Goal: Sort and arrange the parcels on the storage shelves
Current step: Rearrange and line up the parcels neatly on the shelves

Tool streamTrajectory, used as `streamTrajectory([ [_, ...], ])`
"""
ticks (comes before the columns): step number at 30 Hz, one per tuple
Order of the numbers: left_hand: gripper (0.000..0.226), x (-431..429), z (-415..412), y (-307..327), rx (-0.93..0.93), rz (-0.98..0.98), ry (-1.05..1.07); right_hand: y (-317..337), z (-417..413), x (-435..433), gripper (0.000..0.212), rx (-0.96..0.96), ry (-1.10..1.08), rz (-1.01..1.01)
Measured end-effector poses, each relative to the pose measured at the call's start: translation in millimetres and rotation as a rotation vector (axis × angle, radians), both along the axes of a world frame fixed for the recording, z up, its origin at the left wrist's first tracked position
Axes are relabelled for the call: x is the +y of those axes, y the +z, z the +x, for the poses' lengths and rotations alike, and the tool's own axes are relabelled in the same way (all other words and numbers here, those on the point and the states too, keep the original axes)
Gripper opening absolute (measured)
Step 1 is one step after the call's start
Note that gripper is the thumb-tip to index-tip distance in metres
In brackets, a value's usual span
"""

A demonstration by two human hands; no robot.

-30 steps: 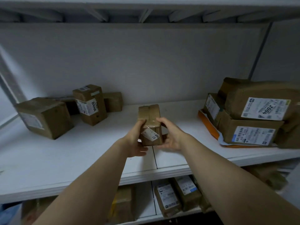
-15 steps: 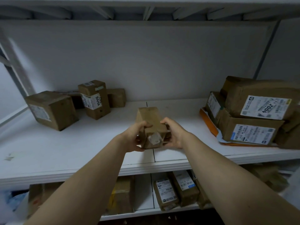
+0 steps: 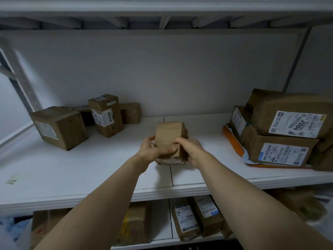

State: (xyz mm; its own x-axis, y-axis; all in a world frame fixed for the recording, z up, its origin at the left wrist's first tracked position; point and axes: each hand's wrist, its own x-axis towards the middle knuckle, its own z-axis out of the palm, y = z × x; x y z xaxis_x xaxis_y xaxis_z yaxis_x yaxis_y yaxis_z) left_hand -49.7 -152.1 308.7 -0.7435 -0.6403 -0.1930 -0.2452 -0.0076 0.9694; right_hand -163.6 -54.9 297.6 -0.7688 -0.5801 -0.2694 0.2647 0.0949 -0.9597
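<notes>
Head view: both hands on one small brown parcel [image 3: 168, 134], mid-shelf, over the seam between the two white boards of the middle shelf [image 3: 90, 168]. Left hand [image 3: 150, 148] wraps it from the left, fingers curled across the near face. Right hand [image 3: 191, 148] clamps the right side, thumb on the front edge. Parcel stands roughly upright, plain face toward the camera, with a pale label partly visible at its lower end. Can't tell if its bottom sits on the shelf or hangs just above it.

Shelf contents, left cluster, well apart from the held parcel:
- cube-ish box [image 3: 59, 127], front left
- tall box labelled BAHA [image 3: 106, 117], upright
- small box [image 3: 130, 112] behind it, against the back wall
- dark flat box [image 3: 84, 112], mostly hidden between the first two

Right cluster:
- large box marked 2004 [image 3: 288, 112] on top of a labelled box [image 3: 277, 150]
- a narrower box [image 3: 238, 121] against their left side
- an orange mailer [image 3: 232, 139] under the stack

Lower shelf [image 3: 162, 240] holds two labelled parcels [image 3: 185, 221] side by side, with a brown box [image 3: 135, 221] to their left. Details there are dim.
</notes>
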Motion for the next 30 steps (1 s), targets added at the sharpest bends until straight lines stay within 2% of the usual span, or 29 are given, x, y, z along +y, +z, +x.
streamTrajectory([
  [2, 0.086, 1.1, 2.8, 5.8, -0.004, 0.09, 0.007, 0.0, -4.1, 7.4, 0.028, -0.142, -0.013, -0.065],
  [3, 0.081, -1.5, 2.4, 5.9, -0.031, 0.118, 0.01, -0.1, -5.0, 9.7, 0.025, -0.199, -0.003, -0.097],
  [6, 0.051, -0.8, 2.4, 11.6, -0.027, 0.216, -0.019, -1.5, -4.8, 12.7, 0.028, -0.302, 0.045, -0.145],
  [8, 0.039, -1.9, -1.6, 11.6, 0.063, 0.316, 0.031, -2.1, -4.3, 10.9, 0.033, -0.313, 0.053, -0.141],
  [10, 0.033, -3.4, -4.5, 10.7, 0.095, 0.363, 0.091, -4.5, -6.7, 8.5, 0.035, -0.222, 0.007, -0.074],
  [12, 0.03, -4.1, -4.8, 10.0, 0.083, 0.363, 0.112, -6.9, -10.0, 6.9, 0.037, -0.078, -0.043, -0.008],
  [15, 0.027, -4.8, -3.4, 7.9, 0.071, 0.332, 0.09, -8.8, -14.7, 7.0, 0.054, 0.019, -0.076, -0.018],
  [17, 0.028, -4.5, -3.3, 6.6, 0.097, 0.314, 0.073, -3.0, -12.7, 10.5, 0.038, 0.069, -0.068, 0.04],
  [18, 0.028, -4.1, -3.9, 5.7, 0.106, 0.298, 0.06, -0.7, -11.8, 12.3, 0.036, 0.071, -0.037, 0.085],
  [19, 0.03, -4.1, -4.4, 4.4, 0.114, 0.285, 0.046, 1.6, -11.1, 13.6, 0.042, 0.052, 0.009, 0.11],
  [21, 0.035, -2.7, -4.4, 3.0, 0.13, 0.289, 0.024, 3.9, -11.2, 14.1, 0.055, 0.0, 0.122, 0.095],
  [23, 0.042, -2.4, -4.7, 2.1, 0.147, 0.306, 0.009, 2.4, -13.3, 13.9, 0.056, -0.032, 0.179, 0.061],
  [27, 0.049, -7.3, -3.4, 3.2, 0.162, 0.308, 0.026, -3.4, -15.8, 16.2, 0.043, -0.061, 0.181, 0.014],
  [30, 0.055, -10.5, -1.0, 5.2, 0.062, 0.276, 0.008, -3.0, -12.1, 17.4, 0.024, -0.141, 0.148, -0.07],
])
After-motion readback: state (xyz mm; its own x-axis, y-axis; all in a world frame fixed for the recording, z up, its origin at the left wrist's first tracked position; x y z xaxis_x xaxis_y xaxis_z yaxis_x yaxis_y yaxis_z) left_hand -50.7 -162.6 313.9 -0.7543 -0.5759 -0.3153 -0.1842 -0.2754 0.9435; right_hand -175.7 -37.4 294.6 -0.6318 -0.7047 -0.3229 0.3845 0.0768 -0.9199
